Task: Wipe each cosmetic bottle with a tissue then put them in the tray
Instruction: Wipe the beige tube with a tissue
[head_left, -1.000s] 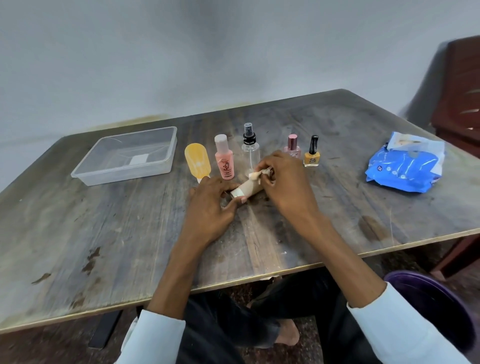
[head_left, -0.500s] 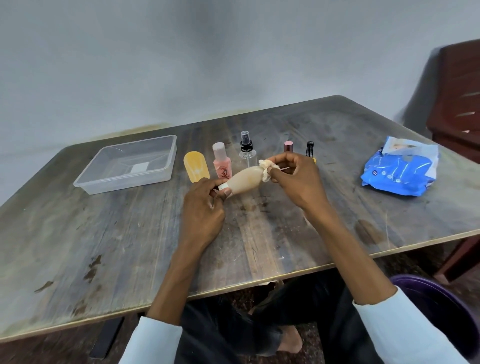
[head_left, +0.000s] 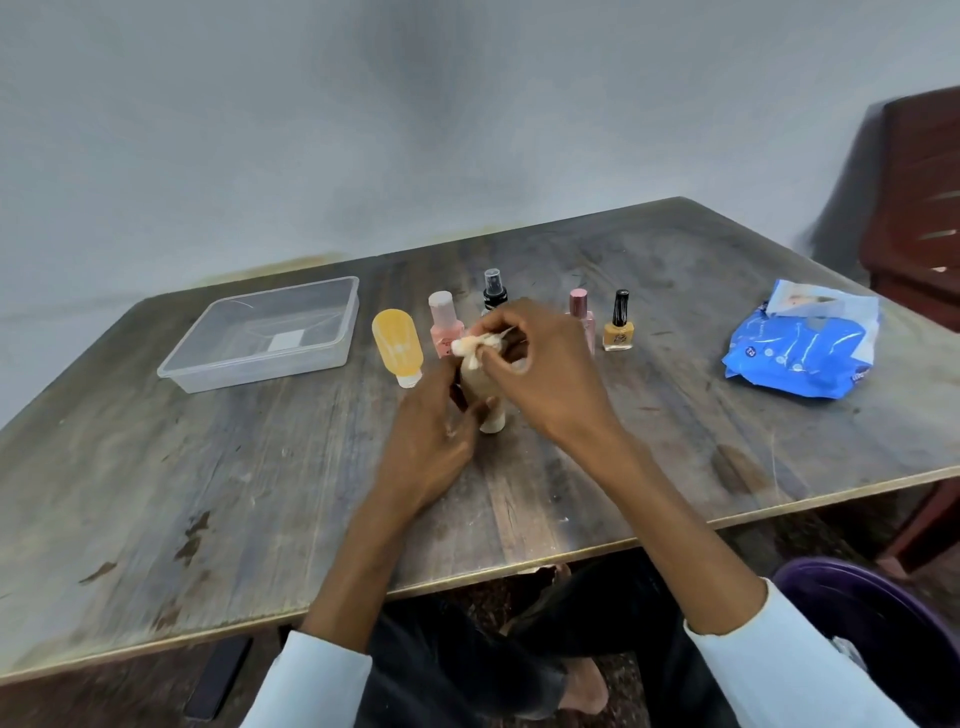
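far left: clear rectangular plastic tray (head_left: 262, 332), holds no bottles, pale square label on its floor. right of it a yellow flat plastic bottle (head_left: 397, 344) standing cap-down, then a pink bottle with pale cap (head_left: 444, 325), its lower right hidden by the tissue. left hand (head_left: 434, 434) curls round the lower part of a beige squeeze bottle (head_left: 480, 392), which stands on its white cap near mid-table; most of its body is covered by both hands. right hand (head_left: 543, 371) pinches a crumpled white tissue (head_left: 470, 347) against the bottle's top. clear spray bottle with black pump (head_left: 494, 288): only the head shows above the right hand. dusty-pink nail polish (head_left: 581, 312) part hidden by the knuckles. yellow nail polish with black cap (head_left: 618, 325) stands free. far right: crinkled blue wipes pack (head_left: 800, 348). worn, scratched grey wooden table (head_left: 208, 493). dark red chair (head_left: 919, 208) and purple tub (head_left: 872, 618) cut off at the right edge.
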